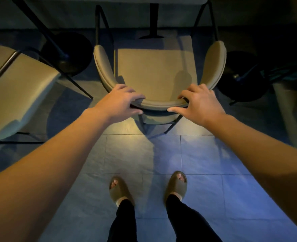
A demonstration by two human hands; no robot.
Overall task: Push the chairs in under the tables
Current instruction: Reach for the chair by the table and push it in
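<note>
Our left hand and right hand grasp the chair backrest, fingers curled over it. We should push evenly, straight toward the table beyond the chair.

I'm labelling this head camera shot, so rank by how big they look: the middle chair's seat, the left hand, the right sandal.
1. Seat, clearly largest.
2. Left hand, gripping the chair back.
3. Right sandal, though close to the hand in apparent size, and the hand is nearer the camera.
</note>
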